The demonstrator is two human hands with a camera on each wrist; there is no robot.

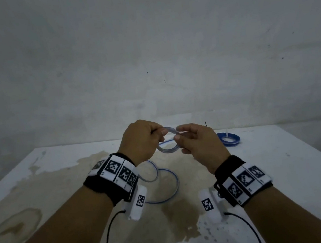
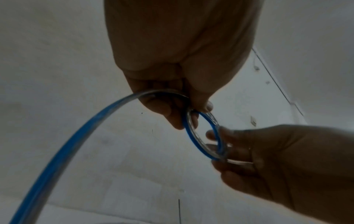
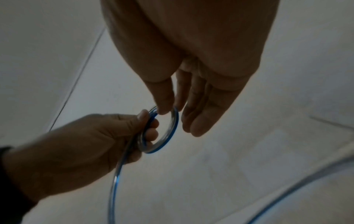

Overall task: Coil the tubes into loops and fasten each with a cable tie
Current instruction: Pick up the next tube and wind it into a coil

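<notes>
Nearest the camera, two forearms reach forward, each with one black wristband (image 1: 114,178) carrying square black-and-white markers and one small white camera unit (image 1: 137,204) hanging under the wrist with a thin black cable. Under them lies a white table (image 1: 284,166) with a broad brown stain (image 1: 167,212) down its middle.

Two tubes show in the head view. The first, a clear tube with a blue stripe (image 1: 169,185), trails in slack curves on the stained part of the table and rises to the hands, where its upper end is wound into a small loop (image 1: 167,140) held in the air above the table. The left hand (image 1: 140,140) grips one side of that loop, fingers curled round it with the thumb pressed on top. The right hand (image 1: 199,146) pinches the opposite side between thumb and forefinger, while its other fingers lie nearly straight.

Farther back and to the right, a second tube rests on the table as a finished blue coil (image 1: 229,140), with a pale tie end sticking up from it.

The left wrist view shows the tail of the tube (image 2: 67,151) sweeping down from the left hand (image 2: 172,75). The right wrist view shows the straight fingers (image 3: 203,118) just beside the loop (image 3: 168,133). Behind the table stands a blotched grey wall (image 1: 146,51).
</notes>
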